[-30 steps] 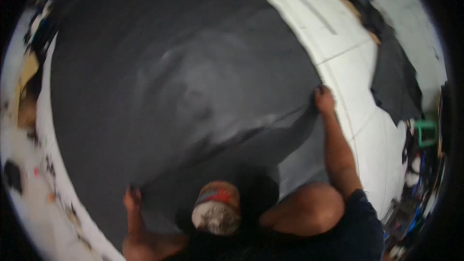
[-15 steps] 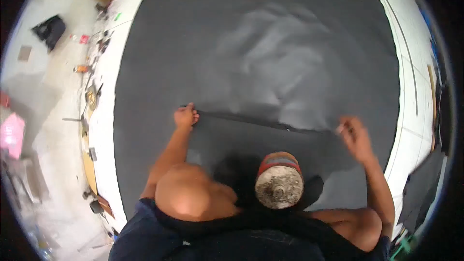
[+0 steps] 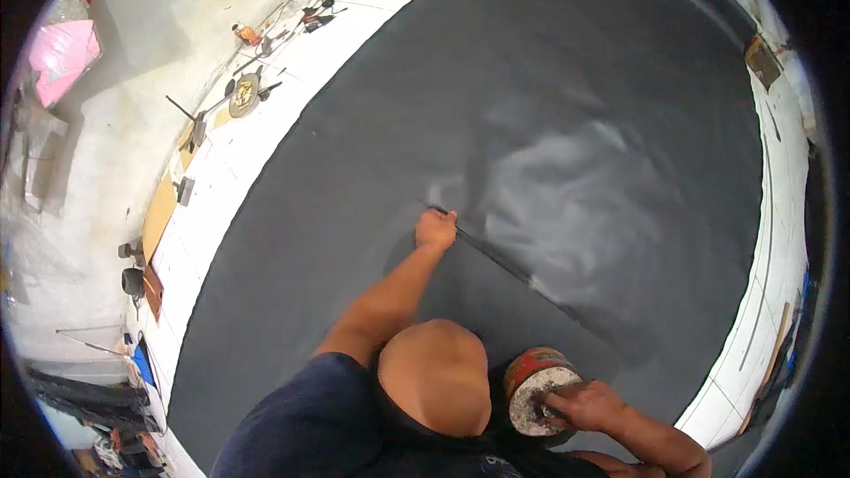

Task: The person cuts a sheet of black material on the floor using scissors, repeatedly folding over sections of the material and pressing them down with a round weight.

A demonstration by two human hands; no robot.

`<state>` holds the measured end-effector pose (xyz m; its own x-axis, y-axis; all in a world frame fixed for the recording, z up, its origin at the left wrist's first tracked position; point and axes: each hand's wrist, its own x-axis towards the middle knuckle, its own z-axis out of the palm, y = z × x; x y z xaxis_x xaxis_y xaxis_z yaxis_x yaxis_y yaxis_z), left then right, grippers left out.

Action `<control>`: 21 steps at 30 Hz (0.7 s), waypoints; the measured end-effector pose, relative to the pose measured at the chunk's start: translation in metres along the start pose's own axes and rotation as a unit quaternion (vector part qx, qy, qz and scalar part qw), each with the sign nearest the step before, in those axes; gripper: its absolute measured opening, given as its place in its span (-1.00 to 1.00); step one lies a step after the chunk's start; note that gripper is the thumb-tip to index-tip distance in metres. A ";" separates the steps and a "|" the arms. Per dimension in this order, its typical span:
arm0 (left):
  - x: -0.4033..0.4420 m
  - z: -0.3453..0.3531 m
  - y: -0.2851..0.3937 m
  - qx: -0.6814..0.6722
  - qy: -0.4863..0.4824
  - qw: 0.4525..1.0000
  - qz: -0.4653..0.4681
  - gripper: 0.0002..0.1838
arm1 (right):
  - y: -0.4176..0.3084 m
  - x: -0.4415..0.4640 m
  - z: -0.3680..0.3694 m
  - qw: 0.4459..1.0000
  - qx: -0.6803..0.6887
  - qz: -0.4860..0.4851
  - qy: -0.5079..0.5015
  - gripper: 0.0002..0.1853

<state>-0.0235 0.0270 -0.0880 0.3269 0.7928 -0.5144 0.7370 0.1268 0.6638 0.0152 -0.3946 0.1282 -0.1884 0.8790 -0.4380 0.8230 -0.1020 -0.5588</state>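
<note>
A large sheet of dark grey, leather-like material [image 3: 345,186] lies under both arms. My left hand [image 3: 436,230] is closed at the upper left end of a thin dark strip or folded edge [image 3: 496,258], which runs down to the right across the sheet. Close to my body stands a red can [image 3: 542,359] with a round, whitish, crusted top. My right hand [image 3: 589,407] is on that top, its fingers pinched at the middle, where a small knob showed before. The fingers cover the knob now.
White floor tiles [image 3: 354,31] border the sheet. Along the left lie a small plastic bottle [image 3: 246,34], a roundish dish with yellowish bits [image 3: 245,96], cables and a cardboard piece [image 3: 159,217]. A pink bag [image 3: 64,57] is farther left. Wooden strips [image 3: 768,363] lie at the right edge.
My right hand has left the right end of the strip and come down onto the can's top. My left hand stays at the strip's left end. The whole view has turned.
</note>
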 end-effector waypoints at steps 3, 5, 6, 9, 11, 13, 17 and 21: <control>0.008 0.004 -0.007 0.019 -0.009 1.000 0.005 -0.65 | 0.003 0.001 0.006 1.000 -0.003 -0.008 0.018 -0.59; 0.011 0.003 -0.007 0.020 -0.015 1.000 0.005 -0.65 | 0.007 -0.001 0.013 0.998 0.005 -0.021 0.065 -0.63; 0.011 0.001 -0.009 0.028 -0.022 0.999 -0.001 -0.65 | 0.009 -0.005 0.018 0.997 0.014 0.000 0.070 -0.65; 0.005 0.002 -0.007 0.013 0.008 1.000 -0.024 -0.65 | 0.011 -0.011 0.015 0.990 0.031 0.048 0.126 -0.65; 0.002 0.000 -0.005 0.005 -0.009 1.000 -0.020 -0.65 | 0.010 -0.022 0.008 0.980 0.049 0.081 0.172 -0.63; 0.009 0.000 -0.007 -0.004 -0.033 0.999 -0.012 -0.65 | 0.016 -0.028 -0.006 0.948 0.065 0.174 0.258 -0.58; 0.007 -0.002 -0.007 0.004 -0.037 0.999 0.022 -0.64 | 0.037 -0.029 -0.012 0.876 0.082 0.286 0.380 -0.60; -0.008 -0.004 0.002 -0.137 -0.034 0.990 0.012 -0.74 | 0.059 -0.026 -0.039 0.851 0.028 0.321 0.414 -0.64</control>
<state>-0.0267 0.0237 -0.0800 0.3883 0.7564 -0.5263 0.5444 0.2725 0.7933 0.0895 -0.4055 0.1336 0.7527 0.6576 -0.0319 0.5821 -0.6873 -0.4345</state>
